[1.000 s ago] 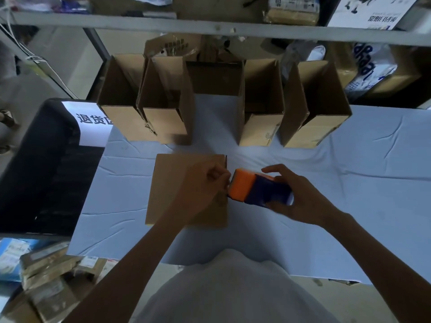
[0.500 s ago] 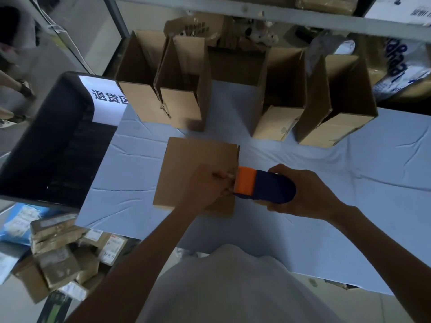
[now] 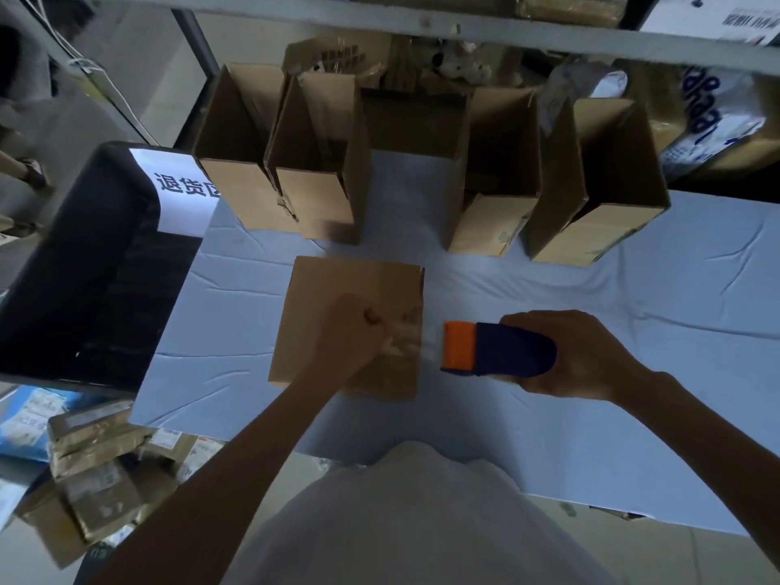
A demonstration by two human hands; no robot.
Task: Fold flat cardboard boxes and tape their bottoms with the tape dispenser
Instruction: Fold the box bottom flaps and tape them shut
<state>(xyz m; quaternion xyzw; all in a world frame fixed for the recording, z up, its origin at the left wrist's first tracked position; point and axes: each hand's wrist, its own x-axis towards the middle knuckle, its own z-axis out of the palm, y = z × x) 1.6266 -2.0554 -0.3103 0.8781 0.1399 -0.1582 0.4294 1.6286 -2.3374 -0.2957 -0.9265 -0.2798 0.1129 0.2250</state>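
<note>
A brown cardboard box (image 3: 333, 289) stands bottom-up on the blue-covered table (image 3: 633, 314) in front of me. My left hand (image 3: 350, 335) is over the box and pinches the free end of clear tape (image 3: 407, 342) against its top near the right edge. To the right of the box my right hand (image 3: 578, 352) grips the blue tape dispenser (image 3: 502, 350) with its orange front facing the box. A short stretch of tape spans the gap between dispenser and box.
Several folded open boxes (image 3: 599, 179) stand in a row at the table's far edge under a shelf. A black bin (image 3: 76, 263) with a white label sits at the left. Taped parcels (image 3: 97, 458) lie on the floor at lower left.
The dispenser has drawn away to the right from my left hand, pulling out a strip of tape. My left hand stays on the box holding the tape end.
</note>
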